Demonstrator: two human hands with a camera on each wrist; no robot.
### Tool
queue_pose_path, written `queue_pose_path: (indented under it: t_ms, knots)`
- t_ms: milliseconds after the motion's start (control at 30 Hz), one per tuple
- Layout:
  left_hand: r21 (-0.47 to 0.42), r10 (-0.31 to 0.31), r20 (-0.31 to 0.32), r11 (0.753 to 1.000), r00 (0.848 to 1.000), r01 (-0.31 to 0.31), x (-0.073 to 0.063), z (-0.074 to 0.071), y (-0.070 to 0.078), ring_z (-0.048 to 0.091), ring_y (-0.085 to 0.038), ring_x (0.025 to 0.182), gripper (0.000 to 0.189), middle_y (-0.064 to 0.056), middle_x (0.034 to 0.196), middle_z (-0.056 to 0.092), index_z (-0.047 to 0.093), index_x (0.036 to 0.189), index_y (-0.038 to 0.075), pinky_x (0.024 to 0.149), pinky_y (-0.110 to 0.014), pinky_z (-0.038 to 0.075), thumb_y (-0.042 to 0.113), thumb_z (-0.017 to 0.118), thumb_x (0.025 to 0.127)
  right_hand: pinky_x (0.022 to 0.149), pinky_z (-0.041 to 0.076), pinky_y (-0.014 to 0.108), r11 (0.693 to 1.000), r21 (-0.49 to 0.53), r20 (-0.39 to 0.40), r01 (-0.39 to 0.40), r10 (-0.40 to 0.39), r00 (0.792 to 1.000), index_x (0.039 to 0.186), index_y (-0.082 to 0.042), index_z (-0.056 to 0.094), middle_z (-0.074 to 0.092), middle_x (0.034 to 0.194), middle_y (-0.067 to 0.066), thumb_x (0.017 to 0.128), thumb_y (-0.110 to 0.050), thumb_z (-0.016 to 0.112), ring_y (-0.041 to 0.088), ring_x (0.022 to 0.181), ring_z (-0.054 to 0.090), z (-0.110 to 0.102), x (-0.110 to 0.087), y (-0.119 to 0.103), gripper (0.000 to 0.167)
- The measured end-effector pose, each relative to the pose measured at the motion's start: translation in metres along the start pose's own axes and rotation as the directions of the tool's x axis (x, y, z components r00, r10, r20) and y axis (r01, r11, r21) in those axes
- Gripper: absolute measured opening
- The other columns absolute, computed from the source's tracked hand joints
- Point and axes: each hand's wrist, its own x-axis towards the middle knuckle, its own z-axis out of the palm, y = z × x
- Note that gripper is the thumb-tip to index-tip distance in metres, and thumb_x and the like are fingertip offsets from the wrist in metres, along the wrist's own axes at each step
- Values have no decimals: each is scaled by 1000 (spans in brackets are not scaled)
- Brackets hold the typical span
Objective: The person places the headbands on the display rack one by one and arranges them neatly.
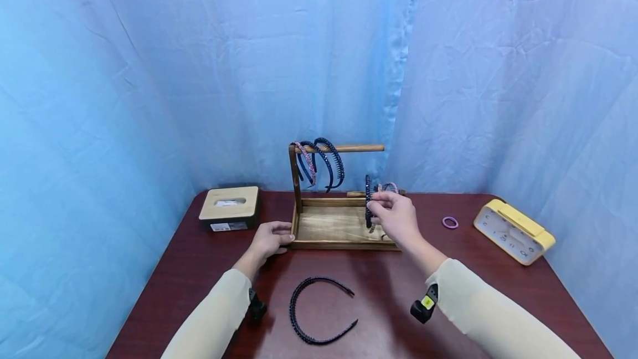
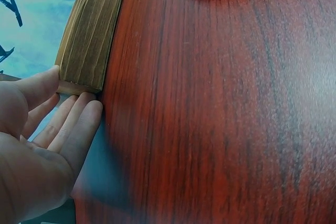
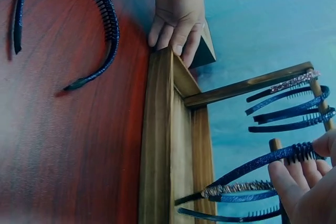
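My right hand (image 1: 397, 218) pinches a dark beaded headband (image 1: 368, 204) above the right part of a wooden headband stand (image 1: 344, 246). In the right wrist view this toothed headband (image 3: 247, 165) is between thumb and fingers. Beside it, a glittery headband (image 3: 241, 187) and other dark ones hang low at the stand's right side, partly behind my hand in the head view. My left hand (image 1: 269, 240) touches the tray's left front corner, its fingers fairly straight against the end. From the upper bar (image 1: 363, 148) hang a pink headband (image 1: 310, 168) and several dark ones.
A black headband (image 1: 293, 314) lies on the table in front of the stand. To the left stands a tissue box (image 1: 229, 209) with a wooden lid. A purple ring (image 1: 450, 222) and a yellow clock (image 1: 515, 231) lie at right. Blue curtains (image 1: 249, 71) surround the table.
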Motion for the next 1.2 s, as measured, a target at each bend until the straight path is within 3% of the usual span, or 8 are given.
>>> queue_pose_path:
  t_ms: [200, 433, 600, 767, 933, 1200]
  knots:
    - [6, -4, -2, 1000, 1000, 4, 0, 0, 0, 71, -30, 112, 43, -22, 129, 69, 64, 137, 3, 85, -47, 62, 4, 73, 95, 64, 63, 28, 999, -41, -37, -15, 14, 999, 122, -1, 72, 76, 111, 21, 96, -16, 71, 31, 79, 78, 0, -2, 8, 30]
    - [11, 1, -5, 1000, 1000, -1, 0, 0, 1, 71, -29, 111, 44, -22, 128, 69, 64, 137, 3, 84, -47, 62, 5, 73, 95, 57, 58, 25, 996, -93, -42, -15, 11, 999, 121, -5, 73, 77, 107, 17, 96, -18, 71, 27, 74, 77, 2, -3, 12, 29]
    - [16, 2, -8, 1000, 1000, -2, -1, 0, 2, 71, -29, 111, 44, -23, 129, 69, 64, 137, 3, 85, -47, 62, 5, 73, 95, 56, 57, 25, 992, -126, -46, -20, 14, 999, 124, -6, 72, 78, 105, 14, 94, -18, 71, 15, 66, 74, 3, -4, 15, 32]
    - [18, -2, -7, 1000, 1000, 2, -1, 1, 3, 71, -30, 112, 44, -22, 130, 68, 63, 138, 3, 86, -47, 62, 4, 73, 95, 62, 60, 27, 992, -129, -57, -18, 10, 998, 124, -7, 70, 79, 104, 13, 90, -21, 77, 26, 78, 78, 4, -4, 18, 37]
    - [15, -5, -7, 1000, 1000, 6, -2, 2, 3, 71, -30, 113, 43, -22, 129, 69, 64, 138, 3, 85, -47, 62, 4, 72, 95, 68, 61, 28, 982, -189, -74, 10, -24, 997, 119, -6, 71, 79, 102, 13, 85, -20, 84, 24, 81, 78, 4, -3, 21, 38]
    - [17, -5, -2, 1000, 1000, 5, -2, 0, 4, 71, -30, 112, 44, -22, 130, 68, 63, 138, 3, 85, -47, 62, 4, 72, 95, 64, 60, 27, 976, -217, -72, 16, -32, 997, 118, -6, 71, 79, 105, 14, 89, -20, 81, 25, 80, 78, 3, -6, 20, 34]
